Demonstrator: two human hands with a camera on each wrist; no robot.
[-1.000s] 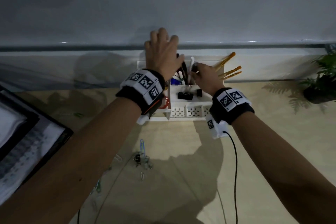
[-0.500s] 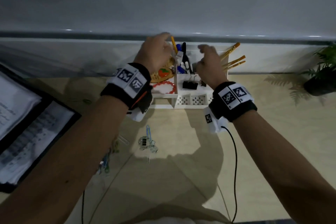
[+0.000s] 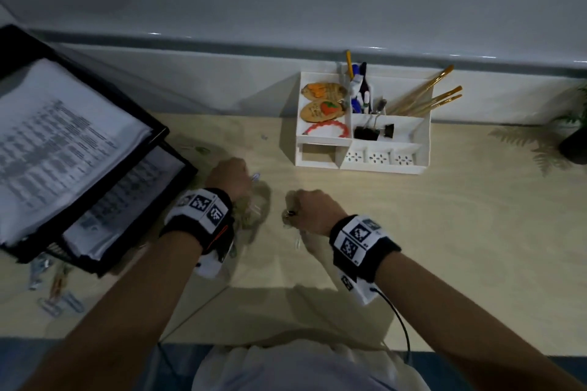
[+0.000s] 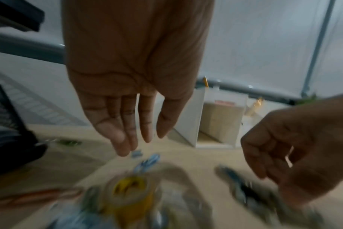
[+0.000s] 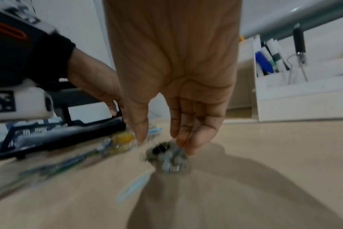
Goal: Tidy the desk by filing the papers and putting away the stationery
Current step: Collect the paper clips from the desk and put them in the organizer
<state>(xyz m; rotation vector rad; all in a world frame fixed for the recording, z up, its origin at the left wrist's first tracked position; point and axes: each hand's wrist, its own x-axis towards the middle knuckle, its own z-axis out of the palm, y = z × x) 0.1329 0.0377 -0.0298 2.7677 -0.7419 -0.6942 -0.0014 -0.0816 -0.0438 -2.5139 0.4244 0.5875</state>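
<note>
My left hand [image 3: 227, 176] hangs over the desk with straight fingers [image 4: 123, 145] pointing down just above small blue paper clips [image 4: 147, 161]. It holds nothing. My right hand [image 3: 309, 208] reaches down on a clump of black and silver clips [image 5: 167, 156]. Its fingertips [image 5: 188, 145] touch the clump, which lies on the desk with the thumb apart from it. A blurred yellow round item [image 4: 129, 190] sits among the clips below my left wrist. The white desk organiser [image 3: 362, 165] stands behind, holding pens [image 3: 360, 89], brushes [image 3: 425, 98] and black binder clips [image 3: 367, 133].
A black stacked paper tray [image 3: 104, 209] with printed sheets [image 3: 57, 136] fills the left side, close to my left wrist. More loose clips [image 3: 54, 289] lie in front of it. A potted plant [image 3: 575, 136] stands at the far right. A cable [image 3: 400, 324] trails from my right wrist.
Both hands have come back from the organiser and dropped to the loose clips on the desk. The organiser's pens and other items now stand uncovered.
</note>
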